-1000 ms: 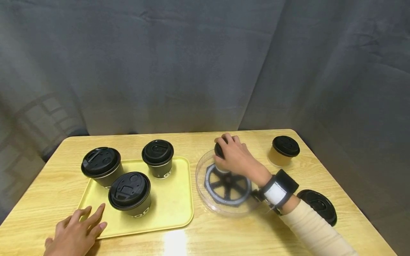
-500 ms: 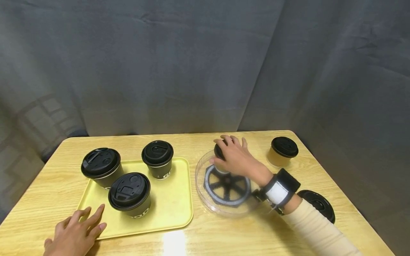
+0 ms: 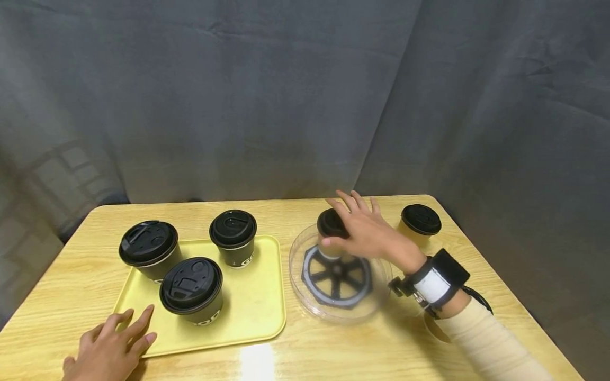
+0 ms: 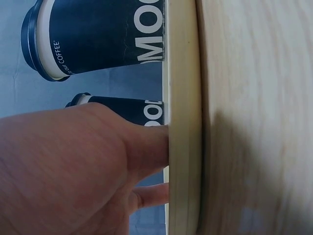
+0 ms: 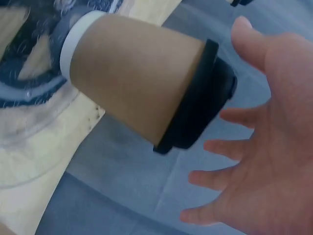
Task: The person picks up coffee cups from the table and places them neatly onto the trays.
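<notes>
My right hand (image 3: 364, 230) hovers by the black-lidded paper cup (image 3: 330, 225), fingers spread and straight. In the right wrist view a gap shows between the fingertips and the lid of this brown cup (image 5: 132, 73). The cup stands upright toward the back left of a round clear dish (image 3: 340, 318), over a dark wheel-like pattern (image 3: 336, 278). My left hand (image 3: 109, 341) rests with loosely spread fingers at the front left corner of the yellow tray (image 3: 254, 312). In the left wrist view its thumb meets the tray's rim (image 4: 183, 147).
Three dark lidded cups, at back left (image 3: 149, 243), front (image 3: 192, 286) and back right (image 3: 233, 230), stand on the tray. Another lidded cup (image 3: 421, 219) stands far right. My right forearm mostly hides one more lidded cup (image 3: 436, 329). A grey curtain (image 3: 267, 106) hangs behind the table.
My right hand has let go of the cup in the dish and drawn back to the right, fingers opening. The cup stays in place. The left hand has stayed still.
</notes>
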Motion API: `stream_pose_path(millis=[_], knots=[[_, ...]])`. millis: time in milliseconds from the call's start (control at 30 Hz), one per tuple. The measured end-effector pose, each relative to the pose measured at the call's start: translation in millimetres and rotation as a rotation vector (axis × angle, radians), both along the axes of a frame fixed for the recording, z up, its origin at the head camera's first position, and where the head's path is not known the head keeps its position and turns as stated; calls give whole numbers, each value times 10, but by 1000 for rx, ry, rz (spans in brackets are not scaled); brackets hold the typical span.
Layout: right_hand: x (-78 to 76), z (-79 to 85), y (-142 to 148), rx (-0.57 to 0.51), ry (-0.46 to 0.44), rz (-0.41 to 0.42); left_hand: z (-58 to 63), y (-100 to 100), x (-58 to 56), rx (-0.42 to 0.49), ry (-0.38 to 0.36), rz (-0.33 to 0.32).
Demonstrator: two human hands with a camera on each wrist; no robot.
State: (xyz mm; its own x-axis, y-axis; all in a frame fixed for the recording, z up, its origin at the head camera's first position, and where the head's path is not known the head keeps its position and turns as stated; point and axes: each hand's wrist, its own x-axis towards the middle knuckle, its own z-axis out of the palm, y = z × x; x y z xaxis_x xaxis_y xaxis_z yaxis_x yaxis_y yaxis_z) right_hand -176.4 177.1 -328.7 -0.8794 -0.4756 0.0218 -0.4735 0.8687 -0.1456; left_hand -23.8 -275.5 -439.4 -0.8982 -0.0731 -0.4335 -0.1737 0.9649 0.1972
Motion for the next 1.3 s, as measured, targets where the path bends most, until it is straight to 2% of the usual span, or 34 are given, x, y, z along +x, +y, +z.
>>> stream_pose_path(millis=[467,700,867,967,1133,1300], knots=[[17,212,360,-14,-25,-22,-35,-60,42,-11,126,-51],[15,291,577,0,-16,-75,1,-32,60,2,64,-26],[6,341,734,13,-35,-102,0,-17,62,8,55,-15],[-33,338,840,19,-57,-126,-10,-16,69,10,68,-20],[-111,331,997,40,-89,-163,-42,-7,77,8,138,-58],[-180,294,1128,46,-113,-178,-57,-7,74,5,146,-56]])
